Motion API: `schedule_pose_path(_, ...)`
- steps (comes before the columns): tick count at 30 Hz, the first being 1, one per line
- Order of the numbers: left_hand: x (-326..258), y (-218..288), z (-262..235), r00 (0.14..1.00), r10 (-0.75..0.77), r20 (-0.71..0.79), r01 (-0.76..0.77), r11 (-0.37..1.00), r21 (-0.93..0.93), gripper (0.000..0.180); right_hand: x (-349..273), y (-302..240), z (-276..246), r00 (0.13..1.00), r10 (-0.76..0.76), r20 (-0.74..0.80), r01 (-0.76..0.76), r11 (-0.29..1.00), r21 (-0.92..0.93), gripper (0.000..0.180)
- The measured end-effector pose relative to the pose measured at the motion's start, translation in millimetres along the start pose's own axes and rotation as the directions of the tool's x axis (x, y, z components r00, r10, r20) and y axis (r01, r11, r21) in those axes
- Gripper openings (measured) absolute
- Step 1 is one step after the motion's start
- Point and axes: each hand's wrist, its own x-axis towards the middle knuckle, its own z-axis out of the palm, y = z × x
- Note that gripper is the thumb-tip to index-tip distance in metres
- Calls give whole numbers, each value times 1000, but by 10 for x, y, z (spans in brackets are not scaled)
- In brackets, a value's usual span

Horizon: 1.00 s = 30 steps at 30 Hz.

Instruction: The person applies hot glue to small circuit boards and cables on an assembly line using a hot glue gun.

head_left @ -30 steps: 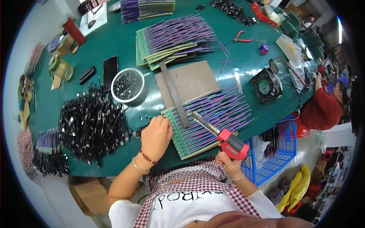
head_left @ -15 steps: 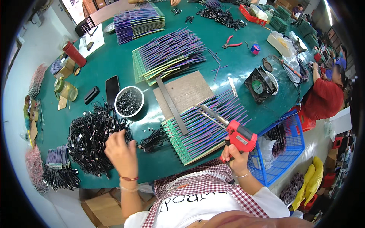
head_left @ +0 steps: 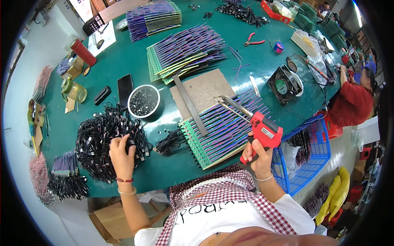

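Cables [head_left: 96,143] on green table [head_left: 111,61] near wall [head_left: 20,92]

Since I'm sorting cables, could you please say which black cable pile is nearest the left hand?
The large pile beside the white tub: only this one is under the left hand; the small bundle by the boards lies apart.

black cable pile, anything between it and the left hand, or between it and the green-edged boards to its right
Nothing visible stands between the left hand and the black cable pile; the hand is over its right part, contact unclear. Between the pile and the green-edged boards lies a small cable bundle.
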Motion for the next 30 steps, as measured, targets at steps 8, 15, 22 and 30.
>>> schedule_pose_path(8,-33,60,-185,978,-206,-42,176,910,-375,44,29,-35,9,1000,8,-21,-7,999,41,27)
schedule_pose_path(15,11,-105,-61,933,-270,-237,148,890,-430,11,109,-19,108,999,21,-38,-24,997,-76,26)
schedule_pose_path(22,-326,56,-107,993,-105,-49,116,926,358,36,51,-84,79,999,3,-48,-4,1000,-25,26)
schedule_pose_path(30,-337,-451,178,938,30,-346,43,978,203,15,126,-86,71,999,37,-25,-36,999,33,25)
